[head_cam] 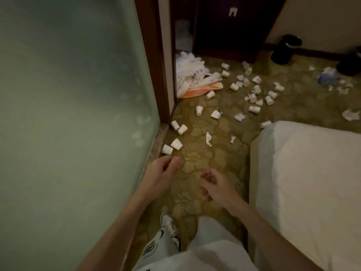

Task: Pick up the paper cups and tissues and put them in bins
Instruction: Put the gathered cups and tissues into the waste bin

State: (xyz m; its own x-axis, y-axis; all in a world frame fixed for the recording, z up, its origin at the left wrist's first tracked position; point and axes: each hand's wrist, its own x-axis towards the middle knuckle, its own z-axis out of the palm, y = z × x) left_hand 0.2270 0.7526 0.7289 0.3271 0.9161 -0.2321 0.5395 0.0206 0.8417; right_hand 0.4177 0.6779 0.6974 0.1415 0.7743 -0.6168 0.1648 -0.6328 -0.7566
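**Many paper cups (256,89) loose on a flowered carpet (195,159)**

Small, white, tapered, thin-walled; nearly all tipped on their sides, a few faintly printed. Thickest in a cluster mid-floor, well beyond the hands, thinning to a trail back along the glass. Nearest pair (176,144) side by side, just beside the foot of a frosted glass panel (68,94). Tissues (208,139) white, crumpled, torn into ragged scraps, scattered among the cups and off to the far right.

Reaches forward with left hand (164,171), fingers loosely curled, gripping nothing, just short of the nearest pair. Holds right hand (213,187) lower, near the bed, fingers likewise slack and curled on nothing.

Black bin (286,49), round, smooth-sided, upright against the far wall, well apart from most of the litter; inside not visible from here. Second dark round shape (349,63) at the right edge, cut off. Heap of thin, wrinkled white plastic bags (190,73) over an orange one (203,89) at the foot of a wooden door frame (154,55).

Low-pile carpet, olive-gold, blossom pattern. Bed (312,182) on the right, plain white sheet, soft rounded corner. Dark wooden cabinet (230,26) at the back. Pale trousers and a grey-white sneaker (169,224) at the bottom edge.
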